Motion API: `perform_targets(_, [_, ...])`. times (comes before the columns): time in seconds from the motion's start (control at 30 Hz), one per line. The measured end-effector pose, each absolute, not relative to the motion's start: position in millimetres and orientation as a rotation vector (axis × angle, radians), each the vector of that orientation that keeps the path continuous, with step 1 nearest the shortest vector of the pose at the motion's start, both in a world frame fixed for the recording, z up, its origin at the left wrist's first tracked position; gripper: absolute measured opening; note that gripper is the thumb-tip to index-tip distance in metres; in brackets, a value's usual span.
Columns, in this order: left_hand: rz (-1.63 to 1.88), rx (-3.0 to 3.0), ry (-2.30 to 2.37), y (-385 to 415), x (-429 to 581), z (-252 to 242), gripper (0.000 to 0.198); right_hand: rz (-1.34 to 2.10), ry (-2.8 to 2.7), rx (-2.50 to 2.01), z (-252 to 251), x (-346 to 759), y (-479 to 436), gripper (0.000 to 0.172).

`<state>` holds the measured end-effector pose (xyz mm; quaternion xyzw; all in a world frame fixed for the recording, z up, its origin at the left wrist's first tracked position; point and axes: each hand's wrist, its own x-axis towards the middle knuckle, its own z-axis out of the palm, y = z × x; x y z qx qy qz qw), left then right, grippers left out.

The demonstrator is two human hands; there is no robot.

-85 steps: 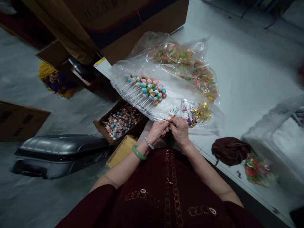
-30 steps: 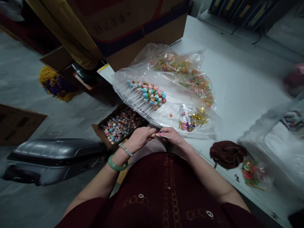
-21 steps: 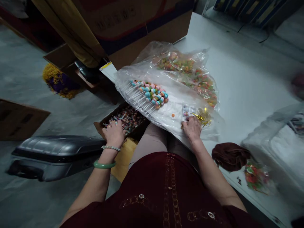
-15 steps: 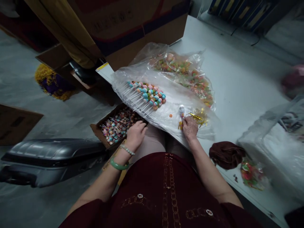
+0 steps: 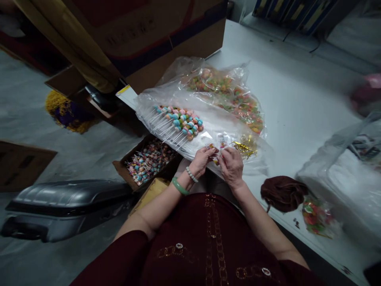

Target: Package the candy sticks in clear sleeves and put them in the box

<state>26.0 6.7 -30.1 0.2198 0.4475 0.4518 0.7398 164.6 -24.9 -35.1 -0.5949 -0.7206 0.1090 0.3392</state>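
Observation:
My left hand (image 5: 203,159), with a bead bracelet and green bangle at the wrist, pinches a small clear printed wrapper (image 5: 211,146) at the table edge. Close beside it, my right hand (image 5: 232,166) has its fingers closed on the same colourful plastic; its exact outline is blurred. More clear printed wrappers (image 5: 222,139) lie just beyond my right fingertips. Gold twist ties (image 5: 244,148) are heaped to the right of that hand. Left of the hands, candy sticks (image 5: 183,122) with blue, pink, white and orange pieces rest in rows on a plastic sheet (image 5: 208,115).
A box of wrapped candy sticks (image 5: 150,161) stands low at the left, near a grey suitcase (image 5: 71,202). Behind the rows lie bags of coloured gummies (image 5: 247,107) and a big carton (image 5: 166,35). A brown cloth (image 5: 282,193) and a clear plastic bin (image 5: 336,171) are at the right.
My left hand has come right, from beside the candy box to meet my right hand. My right hand has shifted slightly left, and a wrapper is now between the two.

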Motion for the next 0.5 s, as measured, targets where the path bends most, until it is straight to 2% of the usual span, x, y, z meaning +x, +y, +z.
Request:
perform_targets(0.07, [1.021, 0.422, 0.944, 4, 22, -29, 0.035, 0.567, -1.636, -1.565, -36, 162, -20, 0.027])
perform_targets(0.2, [1.013, 0.435, 0.939, -5, 9, -26, 0.037, 1.184, -1.382, -1.499, -39, 153, -13, 0.022])
perform_targets(0.37, [1.017, 0.499, 0.968, -9, -20, -30, 0.038, 1.187, -1.503, -1.526, -30, 125, -5, 0.026])
perform_targets(0.5, [1.198, 0.440, 1.122, -6, -59, -37, 0.035, 1.496, -1.389, -1.406, -23, 87, 16, 0.027])
